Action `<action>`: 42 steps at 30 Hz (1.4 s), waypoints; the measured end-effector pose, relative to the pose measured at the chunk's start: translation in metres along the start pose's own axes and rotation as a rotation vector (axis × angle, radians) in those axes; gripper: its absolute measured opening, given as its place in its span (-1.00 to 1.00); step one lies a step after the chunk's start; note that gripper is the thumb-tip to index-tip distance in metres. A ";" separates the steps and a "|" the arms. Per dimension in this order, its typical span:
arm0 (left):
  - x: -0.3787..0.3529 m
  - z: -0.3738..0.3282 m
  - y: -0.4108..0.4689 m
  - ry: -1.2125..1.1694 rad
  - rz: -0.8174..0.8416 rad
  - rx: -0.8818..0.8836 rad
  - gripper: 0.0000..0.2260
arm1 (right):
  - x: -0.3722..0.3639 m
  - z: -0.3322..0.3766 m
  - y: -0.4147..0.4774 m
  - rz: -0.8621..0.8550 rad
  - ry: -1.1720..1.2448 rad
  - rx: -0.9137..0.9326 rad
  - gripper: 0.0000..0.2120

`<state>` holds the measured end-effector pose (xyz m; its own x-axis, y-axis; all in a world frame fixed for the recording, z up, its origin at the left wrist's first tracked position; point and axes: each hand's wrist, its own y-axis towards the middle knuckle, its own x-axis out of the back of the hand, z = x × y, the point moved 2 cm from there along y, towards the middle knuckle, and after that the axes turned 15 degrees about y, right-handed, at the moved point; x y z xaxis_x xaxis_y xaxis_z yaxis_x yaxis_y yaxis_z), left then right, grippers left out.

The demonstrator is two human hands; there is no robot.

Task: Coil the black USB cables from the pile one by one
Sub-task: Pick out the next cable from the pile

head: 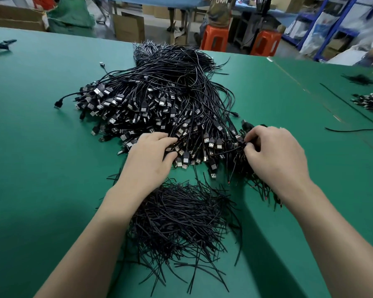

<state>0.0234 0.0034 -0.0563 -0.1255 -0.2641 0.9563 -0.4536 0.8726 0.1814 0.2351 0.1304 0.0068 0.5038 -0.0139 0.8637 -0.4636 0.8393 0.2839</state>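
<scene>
Head view: cable [230, 150] is pinched by right hand [276, 155]; pile [159, 100] is touched by left hand [149, 158], whose grip cannot be told

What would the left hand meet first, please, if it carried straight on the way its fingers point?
The USB plugs at the near edge of the cable pile. The left hand has its fingertips on them, so it would probably push deeper into them.
</scene>
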 end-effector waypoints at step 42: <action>0.065 -0.035 -0.018 -0.255 -0.167 -0.437 -0.77 | 0.009 0.071 -0.062 0.983 1.953 -0.236 -0.71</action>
<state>0.0546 -0.0145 0.0105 -0.3180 -0.4577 0.8303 -0.0828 0.8858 0.4566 0.2163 0.0393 0.0265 0.1950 0.6164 -0.7629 -0.9626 0.2695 -0.0283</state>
